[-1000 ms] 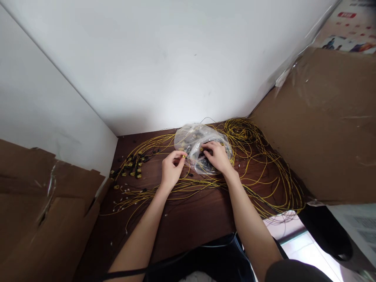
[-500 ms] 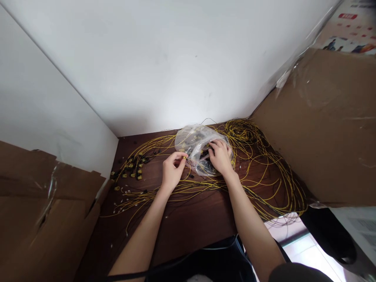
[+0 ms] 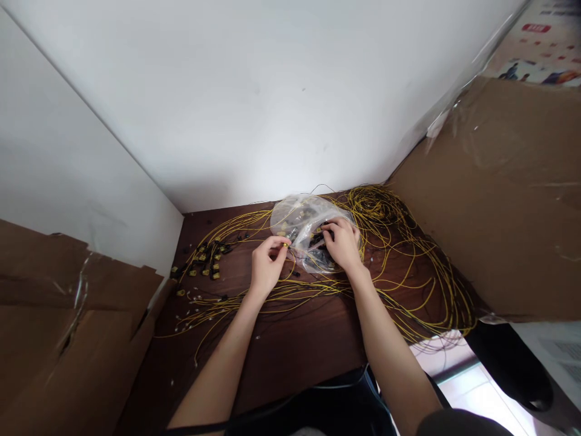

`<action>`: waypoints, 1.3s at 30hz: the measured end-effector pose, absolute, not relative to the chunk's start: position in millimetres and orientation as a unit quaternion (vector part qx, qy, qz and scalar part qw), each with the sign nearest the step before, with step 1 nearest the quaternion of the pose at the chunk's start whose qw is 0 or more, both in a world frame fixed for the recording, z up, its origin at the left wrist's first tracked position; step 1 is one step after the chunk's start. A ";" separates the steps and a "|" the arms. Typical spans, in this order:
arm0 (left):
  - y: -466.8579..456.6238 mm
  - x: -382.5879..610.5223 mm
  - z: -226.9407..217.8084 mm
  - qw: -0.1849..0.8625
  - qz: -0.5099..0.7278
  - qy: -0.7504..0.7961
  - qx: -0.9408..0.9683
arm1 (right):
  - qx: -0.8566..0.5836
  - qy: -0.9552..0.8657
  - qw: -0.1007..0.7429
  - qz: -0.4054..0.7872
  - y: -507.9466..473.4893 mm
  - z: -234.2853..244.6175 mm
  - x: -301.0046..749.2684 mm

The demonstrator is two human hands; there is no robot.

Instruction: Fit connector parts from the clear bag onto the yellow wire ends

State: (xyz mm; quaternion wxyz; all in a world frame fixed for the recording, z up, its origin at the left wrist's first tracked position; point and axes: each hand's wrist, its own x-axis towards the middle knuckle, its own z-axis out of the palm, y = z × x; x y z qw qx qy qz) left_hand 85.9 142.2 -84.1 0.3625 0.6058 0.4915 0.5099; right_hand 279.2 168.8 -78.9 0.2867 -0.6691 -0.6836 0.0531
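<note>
Head view: left hand (image 3: 265, 266) pinches a tiny yellow piece (image 3: 285, 244) — right hand (image 3: 344, 245) at crinkly translucent bag (image 3: 290, 209), can't tell its grip.

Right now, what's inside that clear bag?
Small black and yellow parts show inside the bag, some blurred through the plastic. The right hand covers part of the bag's right side, so whatever lies beneath it can't be seen.
</note>
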 end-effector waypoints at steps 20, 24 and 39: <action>142.2 86.0 -84.5 0.362 0.512 0.488 0.608 | -0.684 -0.660 0.307 0.050 167.8 -77.6 278.6; 142.5 85.8 -85.6 0.361 0.509 0.489 0.609 | -0.681 -0.662 0.309 0.054 167.9 -79.4 279.8; 143.6 86.2 -86.3 0.358 0.512 0.483 0.613 | -0.671 -0.693 0.263 0.008 167.0 -79.0 265.2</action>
